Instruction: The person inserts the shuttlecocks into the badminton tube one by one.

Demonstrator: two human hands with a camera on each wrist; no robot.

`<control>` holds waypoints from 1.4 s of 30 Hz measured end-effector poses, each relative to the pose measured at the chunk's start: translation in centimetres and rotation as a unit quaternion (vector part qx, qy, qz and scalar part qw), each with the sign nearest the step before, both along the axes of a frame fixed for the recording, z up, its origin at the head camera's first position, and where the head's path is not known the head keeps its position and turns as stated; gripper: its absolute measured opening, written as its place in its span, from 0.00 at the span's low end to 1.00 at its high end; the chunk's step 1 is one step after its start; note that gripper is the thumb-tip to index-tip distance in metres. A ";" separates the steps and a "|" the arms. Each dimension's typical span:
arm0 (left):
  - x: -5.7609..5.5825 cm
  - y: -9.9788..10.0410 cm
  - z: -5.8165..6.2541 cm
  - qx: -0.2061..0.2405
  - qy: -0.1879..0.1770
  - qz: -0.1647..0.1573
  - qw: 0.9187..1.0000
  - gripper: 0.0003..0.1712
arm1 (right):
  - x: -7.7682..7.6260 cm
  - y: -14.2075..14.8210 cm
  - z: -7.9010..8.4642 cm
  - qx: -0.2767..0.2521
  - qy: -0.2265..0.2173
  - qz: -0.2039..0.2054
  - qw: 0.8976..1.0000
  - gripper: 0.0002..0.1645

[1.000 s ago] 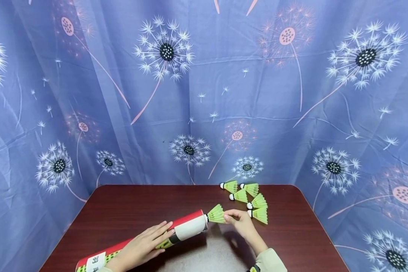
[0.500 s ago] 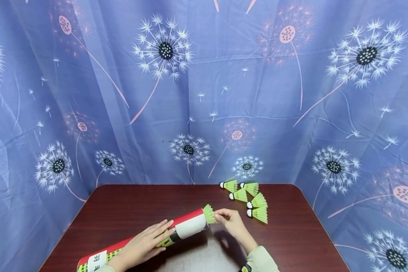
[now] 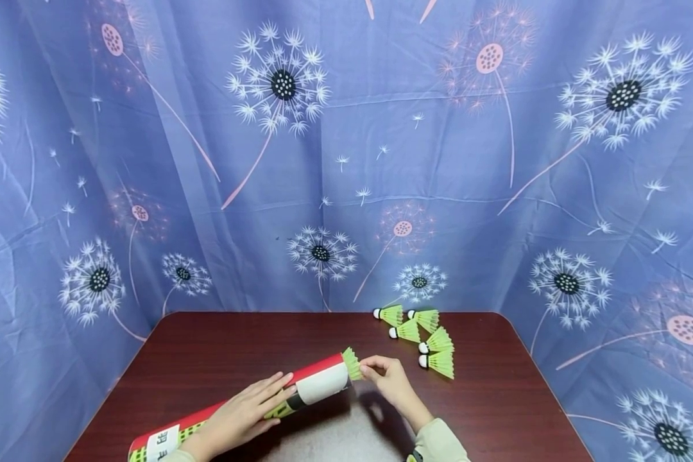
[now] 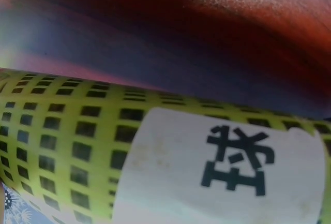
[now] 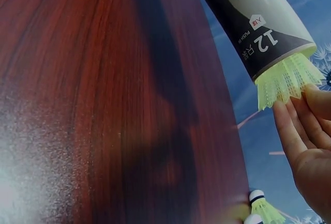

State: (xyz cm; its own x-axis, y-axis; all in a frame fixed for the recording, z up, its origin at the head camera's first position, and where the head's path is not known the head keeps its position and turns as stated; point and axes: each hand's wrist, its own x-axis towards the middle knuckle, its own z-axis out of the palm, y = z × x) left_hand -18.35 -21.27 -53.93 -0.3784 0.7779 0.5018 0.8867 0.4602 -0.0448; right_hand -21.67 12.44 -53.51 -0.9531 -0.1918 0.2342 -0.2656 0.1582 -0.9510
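A long red, white and yellow-green shuttlecock tube slants across the left half of the table in the head view, its mouth facing right. My left hand holds it around the middle, fingers over the top and thumb on the near side. In the mouth sits a yellow shuttlecock, cork end inside and only the skirt's flared end showing. Thumb and fingertips of my right hand pinch the skirt's edge, as the right wrist view shows on the shuttlecock. The left wrist view holds the tube's dotted side and white label.
Several loose yellow shuttlecocks with white corks lie at the back right of the dark red-brown table, close behind my right hand. A blue curtain with dandelion prints hangs along the table's back edge and sides.
My right hand has moved left, sliding the shuttlecock cork-first into the tube until just the skirt's end sticks out. My left hand and the loose shuttlecocks have stayed in place.
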 end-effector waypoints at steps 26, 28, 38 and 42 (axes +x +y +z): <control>-0.1 0.3 0.1 -0.002 0.017 -0.007 1.000 0.38 | 0.8 -1.6 0.6 0.034 0.038 0.029 0.998 0.05; -0.1 0.3 0.1 0.000 0.017 -0.008 1.000 0.39 | 1.0 -1.6 1.0 0.034 0.053 0.033 0.997 0.05; -0.2 0.2 0.0 0.004 0.022 -0.002 1.000 0.41 | -0.1 -0.2 -0.7 0.038 0.112 0.036 0.992 0.08; -0.1 0.3 0.1 0.009 0.024 -0.004 1.000 0.38 | -0.2 1.1 -0.8 0.054 0.139 0.011 0.989 0.07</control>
